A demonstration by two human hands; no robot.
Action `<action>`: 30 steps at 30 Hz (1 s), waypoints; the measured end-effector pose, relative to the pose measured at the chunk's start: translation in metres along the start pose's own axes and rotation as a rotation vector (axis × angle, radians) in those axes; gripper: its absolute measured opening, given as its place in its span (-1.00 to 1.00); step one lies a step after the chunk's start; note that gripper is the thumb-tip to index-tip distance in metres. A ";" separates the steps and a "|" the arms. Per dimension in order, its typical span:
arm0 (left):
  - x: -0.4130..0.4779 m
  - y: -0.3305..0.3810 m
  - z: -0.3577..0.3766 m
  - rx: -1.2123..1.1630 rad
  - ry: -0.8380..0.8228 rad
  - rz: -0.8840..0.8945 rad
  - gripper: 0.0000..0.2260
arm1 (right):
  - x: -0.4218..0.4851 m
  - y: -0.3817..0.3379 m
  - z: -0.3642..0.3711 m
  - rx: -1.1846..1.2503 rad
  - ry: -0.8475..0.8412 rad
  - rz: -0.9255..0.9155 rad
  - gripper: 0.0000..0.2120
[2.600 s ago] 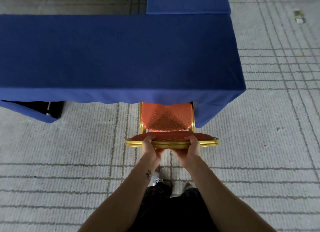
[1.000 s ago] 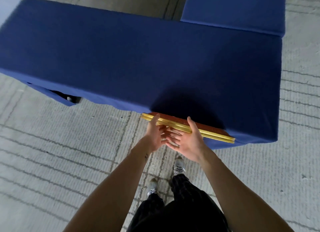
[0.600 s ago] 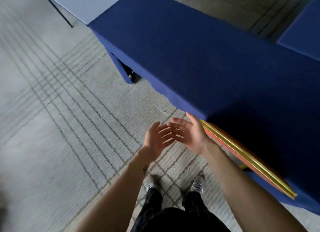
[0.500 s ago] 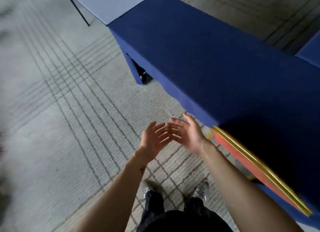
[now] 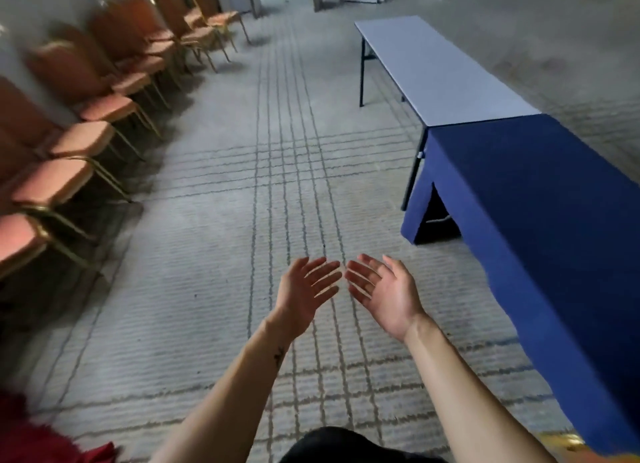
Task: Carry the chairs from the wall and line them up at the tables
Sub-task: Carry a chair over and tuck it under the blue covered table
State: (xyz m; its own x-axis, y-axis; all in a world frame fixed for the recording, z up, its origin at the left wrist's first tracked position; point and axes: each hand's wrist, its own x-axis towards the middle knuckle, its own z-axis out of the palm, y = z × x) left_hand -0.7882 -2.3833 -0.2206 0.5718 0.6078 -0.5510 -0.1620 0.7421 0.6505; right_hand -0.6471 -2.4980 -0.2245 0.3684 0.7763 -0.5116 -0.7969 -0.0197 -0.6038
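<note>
Chairs (image 5: 86, 140) are ranged along the wall (image 5: 31, 2), well left of the hands, with the row running away ahead. Left hand (image 5: 304, 298) and right hand (image 5: 386, 298) are held spread and empty. The left is judged nearer the chairs, and the bench (image 5: 554, 192) lies to the right.

chairs left, tables right, open floor between

row of chairs (image 5: 86, 144) runs along the wall (image 5: 20, 5) on the left, near to far, side by side, backs to the wall, seats facing the room. on the right two tables stand end to end in one line: near table (image 5: 536, 203) by the person's right side, far table (image 5: 433, 67) straight behind it, ends meeting. strip of floor (image 5: 242, 203) lies between chair row and tables, both well apart across it. left hand (image 5: 304, 294) and right hand (image 5: 384, 296) are out in front over that strip, side by side, fingertips near each other but apart, touching neither chairs nor tables, closer to the near table than to the row.
</note>
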 end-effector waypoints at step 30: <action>0.105 0.292 -0.261 -0.588 0.569 0.507 -0.55 | 0.347 0.137 0.397 -0.317 -0.542 0.645 -0.55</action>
State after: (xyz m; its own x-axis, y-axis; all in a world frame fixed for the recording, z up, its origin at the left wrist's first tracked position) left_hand -0.9855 -2.0294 -0.2254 -0.1272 0.8265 -0.5483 -0.7483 0.2828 0.6000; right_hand -0.8186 -1.9810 -0.2421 -0.4453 0.7430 -0.4997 -0.5713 -0.6655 -0.4804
